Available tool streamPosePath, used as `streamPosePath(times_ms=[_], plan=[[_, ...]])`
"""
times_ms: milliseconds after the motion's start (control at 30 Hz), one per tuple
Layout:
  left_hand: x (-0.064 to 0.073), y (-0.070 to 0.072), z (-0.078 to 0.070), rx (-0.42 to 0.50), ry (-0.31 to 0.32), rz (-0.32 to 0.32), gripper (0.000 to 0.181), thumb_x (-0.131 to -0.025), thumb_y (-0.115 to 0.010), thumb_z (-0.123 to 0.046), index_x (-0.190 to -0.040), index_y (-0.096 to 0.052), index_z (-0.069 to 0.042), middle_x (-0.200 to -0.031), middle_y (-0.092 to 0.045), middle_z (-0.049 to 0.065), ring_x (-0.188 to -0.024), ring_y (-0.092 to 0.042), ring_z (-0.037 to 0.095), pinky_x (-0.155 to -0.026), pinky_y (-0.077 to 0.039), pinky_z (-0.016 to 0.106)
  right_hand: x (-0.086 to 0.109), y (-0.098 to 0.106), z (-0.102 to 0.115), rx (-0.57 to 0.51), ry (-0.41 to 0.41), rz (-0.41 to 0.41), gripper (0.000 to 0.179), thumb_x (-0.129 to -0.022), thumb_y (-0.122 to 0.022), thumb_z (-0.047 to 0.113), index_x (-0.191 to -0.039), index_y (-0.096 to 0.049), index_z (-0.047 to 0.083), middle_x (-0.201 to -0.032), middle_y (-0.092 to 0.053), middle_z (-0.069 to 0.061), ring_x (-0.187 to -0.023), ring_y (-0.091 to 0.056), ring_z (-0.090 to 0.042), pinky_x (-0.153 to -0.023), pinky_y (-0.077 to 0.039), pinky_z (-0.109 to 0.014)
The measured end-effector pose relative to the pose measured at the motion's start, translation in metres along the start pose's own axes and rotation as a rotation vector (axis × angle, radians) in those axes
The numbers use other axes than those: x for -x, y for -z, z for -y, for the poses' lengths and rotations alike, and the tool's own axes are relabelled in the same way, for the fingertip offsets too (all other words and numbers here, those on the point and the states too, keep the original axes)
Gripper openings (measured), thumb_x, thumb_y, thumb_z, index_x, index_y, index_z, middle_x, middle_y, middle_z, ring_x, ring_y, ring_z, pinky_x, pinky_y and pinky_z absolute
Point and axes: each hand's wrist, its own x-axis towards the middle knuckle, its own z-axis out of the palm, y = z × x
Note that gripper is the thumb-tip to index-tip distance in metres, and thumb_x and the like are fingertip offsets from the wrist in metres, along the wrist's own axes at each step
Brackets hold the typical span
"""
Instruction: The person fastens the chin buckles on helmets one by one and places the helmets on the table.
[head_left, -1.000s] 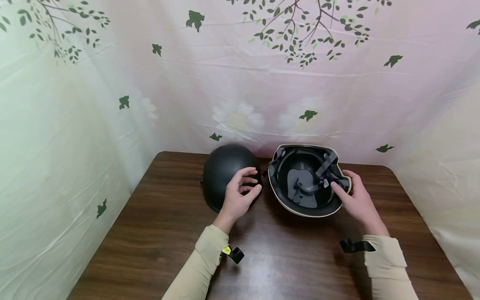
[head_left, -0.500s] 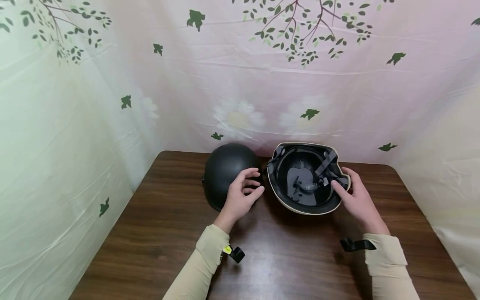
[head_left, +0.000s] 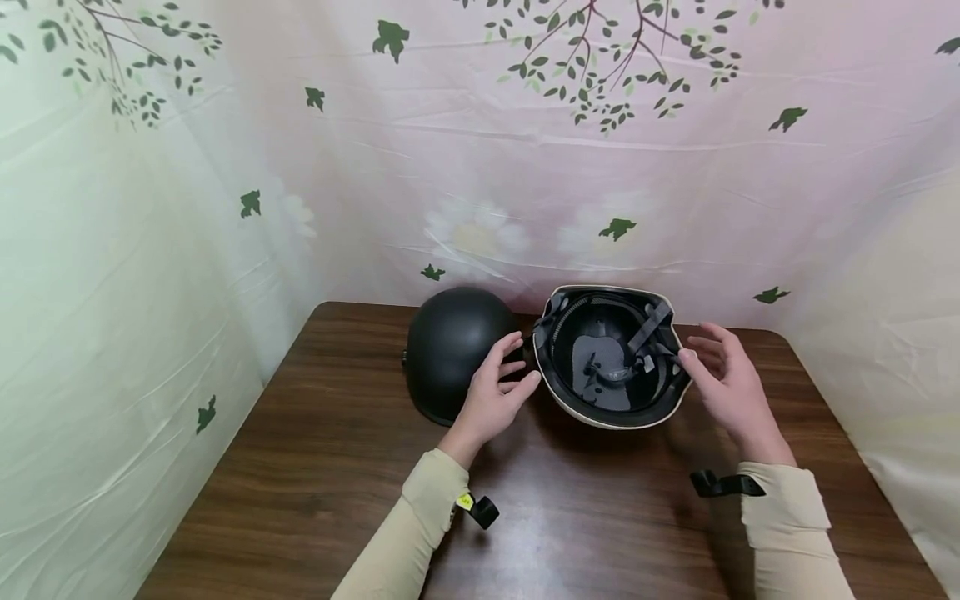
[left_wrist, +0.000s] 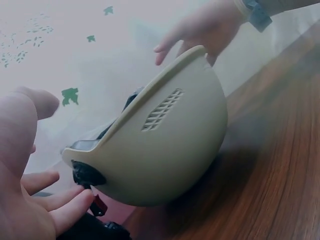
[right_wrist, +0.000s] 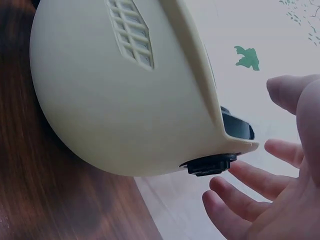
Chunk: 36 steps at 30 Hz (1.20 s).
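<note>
the table edge (head_left: 360,307) lies past left hand (head_left: 491,404) and right hand (head_left: 738,396), fingers (left_wrist: 74,210) wide; between those fingers, upturned cream helmet (head_left: 611,367), black inside.

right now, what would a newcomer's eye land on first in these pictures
The cream helmet, upturned so its grey straps show, sits on the wooden table between the left hand and the right hand. Beside it, to the left in the head view, a black helmet lies dome up. Behind both hangs a pale cloth with green bird shapes.
</note>
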Motion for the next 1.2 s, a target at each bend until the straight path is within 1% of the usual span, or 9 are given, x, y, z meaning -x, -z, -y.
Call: streamPosePath(times_ms=[100,233,300,533,667,767,900,1033,1200], plan=[[-0.004,-0.006,0.000,0.016,0.027,0.009,0.068,-0.105,-0.066,-0.031,-0.164,-0.033,-0.030,-0.166,-0.038,0.006,-0.143,-0.050,0.041,-0.111,-0.048,0.057,0.001,0.000,0.004,0.000,0.011,-0.013,0.070,-0.108,-0.057,0.040,-0.166,-0.026,0.016,-0.155,-0.048,-0.027,-0.136,-0.048,-0.049,-0.096,-0.049,-0.035],[-0.010,-0.014,0.002,0.024,0.065,0.030,0.067,-0.108,-0.060,-0.034,-0.166,-0.027,-0.029,-0.170,-0.032,0.007,-0.146,-0.047,0.039,-0.113,-0.046,0.054,0.002,-0.001,0.008,-0.010,0.052,-0.054,0.066,-0.108,-0.059,0.035,-0.164,-0.031,0.013,-0.151,-0.052,-0.026,-0.132,-0.052,-0.046,-0.087,-0.042,-0.012],[-0.014,-0.017,0.004,0.024,0.071,0.038,0.067,-0.109,-0.057,-0.036,-0.167,-0.024,-0.027,-0.171,-0.029,0.009,-0.147,-0.046,0.038,-0.114,-0.045,0.053,0.001,-0.001,0.010,-0.004,0.068,-0.086,0.063,-0.108,-0.059,0.034,-0.162,-0.035,0.014,-0.150,-0.054,-0.025,-0.130,-0.054,-0.043,-0.087,-0.041,-0.008],[-0.021,-0.023,0.004,-0.003,0.069,0.023,0.072,-0.110,-0.052,-0.042,-0.169,-0.017,-0.024,-0.173,-0.023,0.013,-0.151,-0.040,0.036,-0.122,-0.035,0.051,-0.009,-0.002,0.031,-0.024,0.155,-0.219,0.052,-0.105,-0.067,0.026,-0.153,-0.051,0.016,-0.145,-0.060,-0.014,-0.124,-0.058,-0.011,-0.094,-0.043,-0.009],[-0.024,-0.026,0.004,-0.005,0.086,0.005,0.073,-0.109,-0.052,-0.045,-0.169,-0.018,-0.023,-0.173,-0.024,0.012,-0.152,-0.040,0.032,-0.124,-0.033,0.047,-0.017,-0.008,0.047,-0.034,0.256,-0.214,0.043,-0.102,-0.069,0.019,-0.144,-0.061,0.009,-0.136,-0.064,-0.015,-0.114,-0.059,0.001,-0.091,-0.045,-0.007],[-0.026,-0.028,0.005,-0.003,0.095,-0.014,0.073,-0.108,-0.052,-0.046,-0.169,-0.019,-0.024,-0.173,-0.025,0.011,-0.151,-0.042,0.032,-0.124,-0.033,0.046,-0.022,-0.013,0.057,-0.001,0.293,-0.141,0.037,-0.105,-0.066,0.020,-0.139,-0.065,0.007,-0.128,-0.066,-0.016,-0.106,-0.059,0.005,-0.086,-0.045,-0.009],[-0.029,-0.031,0.005,0.018,0.093,-0.038,0.071,-0.108,-0.051,-0.046,-0.169,-0.020,-0.025,-0.173,-0.026,0.010,-0.153,-0.038,0.028,-0.125,-0.032,0.046,-0.033,-0.023,0.065,0.008,0.257,0.067,0.040,-0.111,-0.053,0.031,-0.142,-0.062,0.007,-0.132,-0.067,-0.018,-0.102,-0.067,-0.004,-0.083,-0.051,-0.014],[-0.032,-0.033,0.005,0.055,0.103,-0.053,0.071,-0.108,-0.051,-0.046,-0.169,-0.018,-0.027,-0.173,-0.025,0.009,-0.157,-0.030,0.021,-0.127,-0.028,0.045,-0.043,-0.036,0.065,-0.138,0.130,0.312,0.055,-0.115,-0.039,0.041,-0.152,-0.050,0.001,-0.150,-0.054,-0.026,-0.118,-0.070,-0.029,-0.091,-0.059,-0.027],[-0.033,-0.036,0.008,0.085,0.128,-0.071,0.072,-0.108,-0.050,-0.048,-0.169,-0.015,-0.030,-0.173,-0.024,0.011,-0.157,-0.029,0.022,-0.128,-0.026,0.043,-0.048,-0.050,0.063,-0.298,-0.055,0.478,0.070,-0.115,-0.029,0.049,-0.159,-0.034,-0.006,-0.158,-0.041,-0.033,-0.131,-0.060,-0.045,-0.102,-0.056,-0.047]])
